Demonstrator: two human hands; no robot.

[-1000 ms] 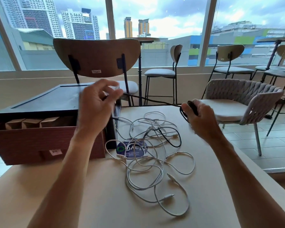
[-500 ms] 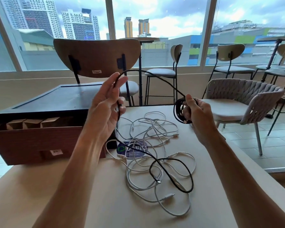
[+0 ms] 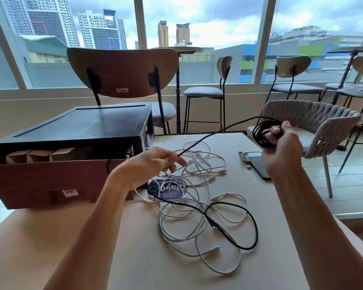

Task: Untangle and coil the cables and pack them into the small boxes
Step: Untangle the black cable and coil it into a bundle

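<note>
1. The right hand point(image 3: 281, 150) grips a part-wound coil of the black cable point(image 3: 259, 136). The left hand point(image 3: 153, 166) pinches its running length.
2. The cable's tail lies looped on the table point(image 3: 124, 258) — not yet wound in.
3. Beyond it, the white cables point(image 3: 182, 225) lie tangled. The small boxes point(image 3: 40, 156) show nothing packed — most work remains, I judge.

The black cable point(image 3: 258, 132) is being shown with a matt, finely textured sheath, while the white cables point(image 3: 161, 223) are being seen as smooth, faintly shiny plastic. The surface point(image 3: 134, 258) is being presented as smooth, matt beige. The small boxes point(image 3: 40, 155) are being seen as plain brown cardboard, set in a matt reddish-brown carton point(image 3: 29, 181) under a dark lid point(image 3: 88, 124) with a soft sheen. Light is being reflected by the glossy phone point(image 3: 258, 164). The chair back point(image 3: 122, 68) is being shown as smooth wood.
</note>
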